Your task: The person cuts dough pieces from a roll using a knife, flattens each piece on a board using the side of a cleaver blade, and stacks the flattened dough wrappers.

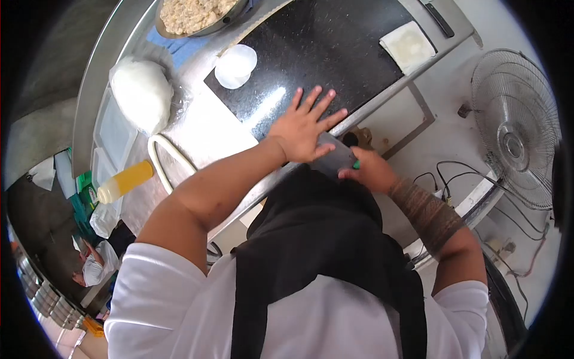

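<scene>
My left hand (304,128) lies palm down with fingers spread on the near edge of a shiny black work slab (323,54). My right hand (372,170) is closed around a flat grey tool with a wide blade (336,157), held low at the counter edge beside my left hand. A bit of green, perhaps its handle, shows at my right fingers; the rest of the grip is hidden. Two whitish round plastic pieces (235,66) overlap at the slab's left corner. A folded white cloth (408,46) lies at its right end.
At the back stands a pan of chunky mixture (194,15) by a blue cloth (182,51). On the left are a plastic bag of white stuff (142,94), a yellow bottle (127,181) and a cream tube (170,152). A black-handled knife (439,20) and a fan (512,134) are right.
</scene>
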A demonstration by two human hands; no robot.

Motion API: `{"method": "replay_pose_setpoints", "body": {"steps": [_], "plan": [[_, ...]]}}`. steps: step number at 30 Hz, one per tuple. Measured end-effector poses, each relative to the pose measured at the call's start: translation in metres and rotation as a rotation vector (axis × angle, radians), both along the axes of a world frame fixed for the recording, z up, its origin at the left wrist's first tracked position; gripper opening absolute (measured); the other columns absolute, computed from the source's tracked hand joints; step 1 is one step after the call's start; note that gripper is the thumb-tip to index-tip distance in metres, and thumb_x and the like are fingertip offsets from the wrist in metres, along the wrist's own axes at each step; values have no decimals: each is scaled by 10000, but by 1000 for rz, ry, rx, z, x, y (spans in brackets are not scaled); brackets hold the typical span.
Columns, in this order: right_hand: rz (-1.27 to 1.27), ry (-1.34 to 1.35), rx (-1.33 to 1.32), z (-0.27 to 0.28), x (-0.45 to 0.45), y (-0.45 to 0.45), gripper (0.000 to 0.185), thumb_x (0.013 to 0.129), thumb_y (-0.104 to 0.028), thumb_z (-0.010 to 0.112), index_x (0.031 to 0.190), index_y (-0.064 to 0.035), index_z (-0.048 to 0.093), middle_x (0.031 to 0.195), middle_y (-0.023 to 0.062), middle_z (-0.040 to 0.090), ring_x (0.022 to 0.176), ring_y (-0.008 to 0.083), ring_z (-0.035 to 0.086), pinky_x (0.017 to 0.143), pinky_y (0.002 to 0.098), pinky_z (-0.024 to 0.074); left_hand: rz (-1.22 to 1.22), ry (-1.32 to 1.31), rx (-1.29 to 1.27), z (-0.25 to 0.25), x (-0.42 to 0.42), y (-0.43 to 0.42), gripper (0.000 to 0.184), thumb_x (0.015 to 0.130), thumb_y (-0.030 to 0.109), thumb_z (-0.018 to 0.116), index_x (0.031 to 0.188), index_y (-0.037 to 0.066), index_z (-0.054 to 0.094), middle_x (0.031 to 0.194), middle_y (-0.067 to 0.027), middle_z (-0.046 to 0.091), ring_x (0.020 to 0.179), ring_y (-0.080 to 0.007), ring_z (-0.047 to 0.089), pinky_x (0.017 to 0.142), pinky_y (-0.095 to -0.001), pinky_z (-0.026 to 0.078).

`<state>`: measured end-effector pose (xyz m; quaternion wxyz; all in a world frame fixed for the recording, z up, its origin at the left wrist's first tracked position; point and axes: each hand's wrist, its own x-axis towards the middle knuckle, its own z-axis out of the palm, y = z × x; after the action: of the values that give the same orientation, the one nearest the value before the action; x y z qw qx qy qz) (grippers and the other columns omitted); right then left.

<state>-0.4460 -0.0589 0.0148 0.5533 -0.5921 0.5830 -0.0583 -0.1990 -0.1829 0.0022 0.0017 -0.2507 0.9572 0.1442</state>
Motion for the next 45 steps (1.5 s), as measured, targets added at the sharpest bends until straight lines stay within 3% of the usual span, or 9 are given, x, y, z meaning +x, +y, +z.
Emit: {"method": "replay_pose_setpoints", "body": {"steps": [8, 12, 16, 24, 28, 31, 34, 39, 45], "plan": [[-59, 48, -304, 19, 10, -75, 517, 901, -367, 855, 1178, 41, 701, 1038, 256, 760, 1006, 424, 748, 893, 489, 568, -32, 71, -330, -7, -3, -100, 833, 992, 616, 586, 1727, 326, 324, 1803, -192, 229, 1643, -458, 238, 1304, -690, 171], [-129, -65, -191, -1, 20, -41, 495, 923, -296, 862, 1268, 19, 697, 1069, 186, 781, 1032, 288, 747, 952, 427, 571, -157, 66, -243, -2, 3, -90, 879, 975, 600, 624, 1735, 291, 308, 1810, -202, 199, 1655, -452, 213, 1316, -681, 154], [-246, -79, -135, -2, 31, 38, 591, 909, -385, 861, 1319, -10, 658, 1171, 261, 750, 1120, 408, 733, 971, 493, 560, -215, 99, -79, -7, -3, -16, 927, 940, 723, 607, 1726, 319, 328, 1801, -187, 235, 1655, -440, 225, 1322, -678, 129], [-205, -7, -205, 11, -6, -48, 527, 931, -346, 854, 1263, 25, 682, 1141, 255, 754, 1081, 350, 740, 946, 445, 567, -140, 62, -350, -4, -37, -102, 919, 965, 725, 605, 1734, 324, 302, 1813, -184, 193, 1664, -428, 202, 1320, -684, 121], [-328, -194, -160, 25, 21, -19, 510, 923, -359, 860, 1224, 23, 708, 1094, 238, 759, 1026, 327, 736, 920, 419, 568, -294, 214, -224, 9, -23, -95, 997, 912, 674, 686, 1743, 303, 279, 1810, -213, 180, 1668, -427, 193, 1320, -688, 119], [-264, -132, -268, -22, 38, 39, 569, 908, -395, 867, 1263, 11, 686, 1066, 242, 762, 1013, 406, 750, 900, 474, 569, -309, 166, -81, -12, -3, -43, 961, 904, 721, 641, 1720, 309, 344, 1799, -191, 241, 1661, -432, 215, 1304, -718, 134], [-355, 98, -129, -6, 32, 44, 571, 906, -396, 867, 1267, 5, 680, 1066, 248, 761, 1040, 436, 745, 910, 493, 566, -335, 136, -108, -10, -33, -45, 946, 911, 740, 628, 1715, 322, 355, 1798, -167, 260, 1661, -420, 220, 1304, -716, 135], [-299, -33, -269, 6, -5, -7, 523, 919, -355, 865, 1254, 10, 696, 1090, 211, 783, 1020, 349, 762, 897, 452, 575, -250, 134, -237, -7, -55, -82, 962, 917, 784, 586, 1721, 319, 335, 1804, -158, 248, 1662, -415, 218, 1319, -694, 111], [-355, -78, -160, 12, 18, -13, 518, 914, -340, 871, 1266, 6, 713, 1117, 202, 780, 1054, 327, 753, 933, 441, 571, -308, 272, -197, 1, -31, -94, 1009, 882, 748, 695, 1711, 278, 362, 1788, -232, 236, 1651, -446, 233, 1303, -710, 152]]}}
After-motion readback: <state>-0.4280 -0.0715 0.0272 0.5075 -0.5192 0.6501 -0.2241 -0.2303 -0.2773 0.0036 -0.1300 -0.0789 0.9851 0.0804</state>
